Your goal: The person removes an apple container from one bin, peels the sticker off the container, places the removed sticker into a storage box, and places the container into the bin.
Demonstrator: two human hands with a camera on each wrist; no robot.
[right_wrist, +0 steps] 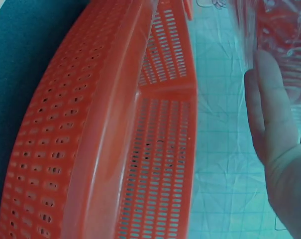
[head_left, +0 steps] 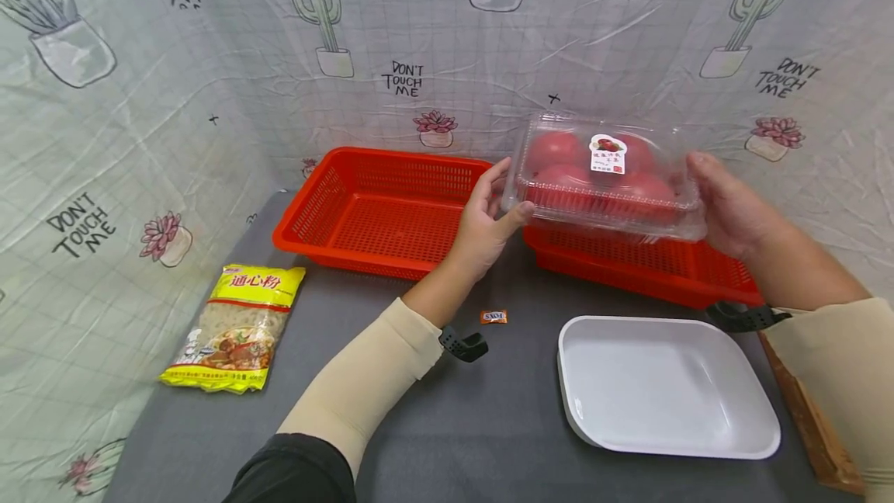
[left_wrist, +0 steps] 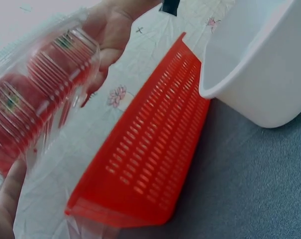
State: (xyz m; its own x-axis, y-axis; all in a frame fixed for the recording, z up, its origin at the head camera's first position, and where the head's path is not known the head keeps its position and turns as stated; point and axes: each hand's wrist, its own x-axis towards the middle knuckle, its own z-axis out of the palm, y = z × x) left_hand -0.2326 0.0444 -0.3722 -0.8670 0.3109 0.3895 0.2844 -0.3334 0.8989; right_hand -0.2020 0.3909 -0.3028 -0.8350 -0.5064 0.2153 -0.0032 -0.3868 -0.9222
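I hold a clear plastic box point(head_left: 559, 196) of round red fruit point(head_left: 556, 150) up between my two hands, apart from the baskets. My left hand point(head_left: 485, 220) grips its left end, thumb on the near side and fingers round the end. My right hand point(head_left: 729, 204) grips the right end; from the right wrist, its fingers lie fairly straight against the plastic. A white label point(head_left: 608, 154) faces up on the lid.

In the head view the box hides the far part of the right red basket point(head_left: 628, 262). The left red basket point(head_left: 377, 216) stands just left of my left hand. Nearer me lie a white tray point(head_left: 670, 386) on the right, a small orange-wrapped sweet point(head_left: 493, 317) in the middle and a yellow-ended bag point(head_left: 237, 324) on the left.
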